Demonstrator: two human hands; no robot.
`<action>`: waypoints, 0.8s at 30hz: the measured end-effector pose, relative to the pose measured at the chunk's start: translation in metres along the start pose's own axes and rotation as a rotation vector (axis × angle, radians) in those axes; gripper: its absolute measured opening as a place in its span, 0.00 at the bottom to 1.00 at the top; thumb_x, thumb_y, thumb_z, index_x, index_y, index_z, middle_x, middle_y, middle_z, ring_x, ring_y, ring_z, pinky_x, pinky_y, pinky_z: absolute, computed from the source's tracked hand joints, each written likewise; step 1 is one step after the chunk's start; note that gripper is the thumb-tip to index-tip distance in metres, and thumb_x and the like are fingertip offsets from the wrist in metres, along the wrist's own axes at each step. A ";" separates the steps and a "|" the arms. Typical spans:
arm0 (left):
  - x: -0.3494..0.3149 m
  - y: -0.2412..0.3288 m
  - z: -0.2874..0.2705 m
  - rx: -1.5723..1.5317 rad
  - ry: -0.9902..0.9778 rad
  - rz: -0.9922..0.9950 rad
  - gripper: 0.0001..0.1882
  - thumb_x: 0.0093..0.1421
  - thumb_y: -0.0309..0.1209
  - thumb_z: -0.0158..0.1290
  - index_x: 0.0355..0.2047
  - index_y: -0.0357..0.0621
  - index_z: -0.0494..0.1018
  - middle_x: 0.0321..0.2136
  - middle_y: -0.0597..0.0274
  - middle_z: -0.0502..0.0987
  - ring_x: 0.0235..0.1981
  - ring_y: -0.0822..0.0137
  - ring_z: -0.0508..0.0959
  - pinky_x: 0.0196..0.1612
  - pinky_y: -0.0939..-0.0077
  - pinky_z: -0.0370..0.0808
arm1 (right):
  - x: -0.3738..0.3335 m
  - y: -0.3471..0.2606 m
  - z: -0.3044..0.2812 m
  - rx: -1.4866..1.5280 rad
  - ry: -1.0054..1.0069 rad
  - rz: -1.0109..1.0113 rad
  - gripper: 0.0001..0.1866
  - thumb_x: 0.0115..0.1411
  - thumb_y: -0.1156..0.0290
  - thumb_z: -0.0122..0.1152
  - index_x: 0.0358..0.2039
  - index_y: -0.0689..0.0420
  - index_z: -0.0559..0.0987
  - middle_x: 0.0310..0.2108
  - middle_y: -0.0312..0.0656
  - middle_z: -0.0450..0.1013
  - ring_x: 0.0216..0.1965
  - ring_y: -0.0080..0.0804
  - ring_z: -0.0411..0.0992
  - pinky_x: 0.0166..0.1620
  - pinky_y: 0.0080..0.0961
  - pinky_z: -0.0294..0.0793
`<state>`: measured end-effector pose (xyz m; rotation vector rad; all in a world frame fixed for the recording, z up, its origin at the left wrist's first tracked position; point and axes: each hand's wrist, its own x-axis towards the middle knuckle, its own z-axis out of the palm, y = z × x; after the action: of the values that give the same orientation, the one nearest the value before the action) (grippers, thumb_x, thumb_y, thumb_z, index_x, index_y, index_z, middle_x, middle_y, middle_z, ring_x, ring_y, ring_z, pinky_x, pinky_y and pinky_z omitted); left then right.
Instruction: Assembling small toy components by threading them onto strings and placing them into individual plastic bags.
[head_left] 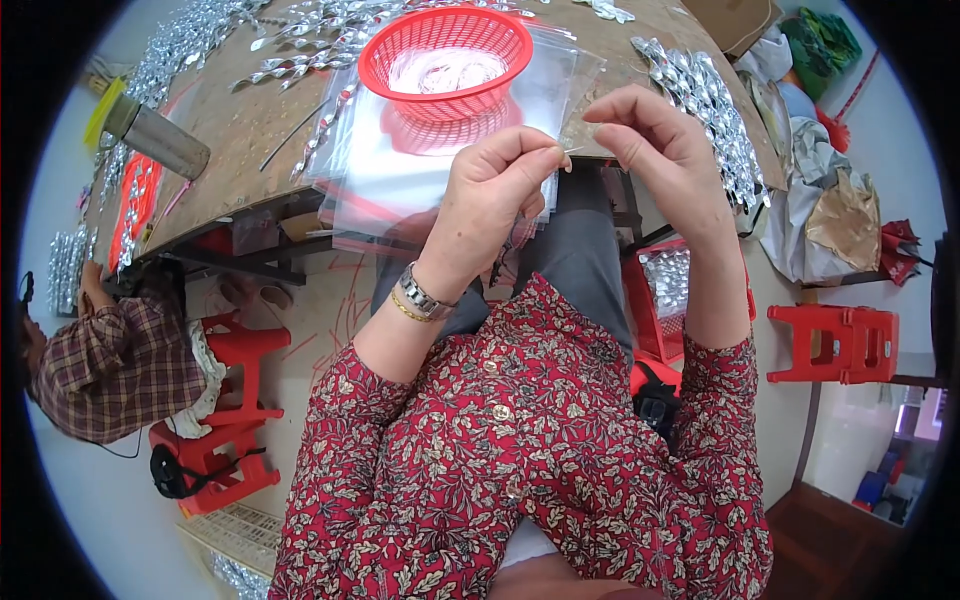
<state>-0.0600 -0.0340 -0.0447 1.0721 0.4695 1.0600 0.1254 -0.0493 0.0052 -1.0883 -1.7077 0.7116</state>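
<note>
My left hand [500, 180] is closed in a pinch above my lap, just in front of the table edge. A thin pale thread [575, 150] shows at its thumb and fingertip; most of it is hidden or too fine to follow. Facing it, my right hand [665, 150] is raised with thumb and forefinger curved and a gap between them. Nothing can be seen in that gap. Beyond my left hand, a red plastic basket [375, 65] holds loops of pale string [445, 70]. It stands on a stack of clear plastic sheets [360, 185] that overhangs the table edge.
Twisted silver foil strips lie in bunches at the right [700, 110] and far left [195, 45] of the wooden table [240, 125]. A metal flask [165, 140] stands at the left. Another person [120, 360] sits at far left. Red stools [835, 343] flank me; a red crate [660, 320] is below.
</note>
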 end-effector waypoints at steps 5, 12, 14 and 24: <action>0.000 -0.001 -0.003 -0.029 -0.013 0.014 0.06 0.62 0.27 0.50 0.34 0.37 0.74 0.19 0.74 0.68 0.16 0.85 0.62 0.18 0.89 0.59 | 0.000 -0.006 -0.001 -0.270 -0.071 -0.122 0.09 0.54 0.77 0.60 0.37 0.61 0.79 0.24 0.32 0.65 0.27 0.18 0.64 0.30 0.16 0.62; -0.001 -0.003 -0.002 0.038 -0.001 0.033 0.06 0.62 0.27 0.50 0.33 0.38 0.74 0.18 0.75 0.68 0.15 0.85 0.62 0.18 0.89 0.59 | -0.002 -0.008 0.002 -0.372 -0.115 -0.178 0.04 0.52 0.77 0.61 0.30 0.61 0.80 0.23 0.35 0.66 0.27 0.22 0.66 0.31 0.18 0.63; -0.002 -0.003 -0.002 0.054 -0.003 0.001 0.06 0.62 0.28 0.50 0.33 0.38 0.74 0.18 0.75 0.68 0.15 0.85 0.62 0.18 0.89 0.59 | -0.001 -0.006 0.005 -0.344 -0.094 -0.225 0.03 0.53 0.78 0.60 0.29 0.62 0.78 0.23 0.35 0.67 0.28 0.21 0.66 0.31 0.17 0.63; -0.001 -0.006 -0.007 0.018 -0.035 -0.084 0.08 0.63 0.29 0.48 0.33 0.37 0.74 0.16 0.76 0.64 0.16 0.84 0.61 0.20 0.88 0.62 | -0.004 0.001 0.001 -0.171 -0.163 0.043 0.03 0.60 0.76 0.51 0.32 0.61 0.72 0.25 0.32 0.69 0.29 0.16 0.65 0.33 0.15 0.64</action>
<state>-0.0630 -0.0323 -0.0529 1.0763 0.4923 0.9634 0.1253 -0.0523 0.0023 -1.2157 -1.9172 0.7068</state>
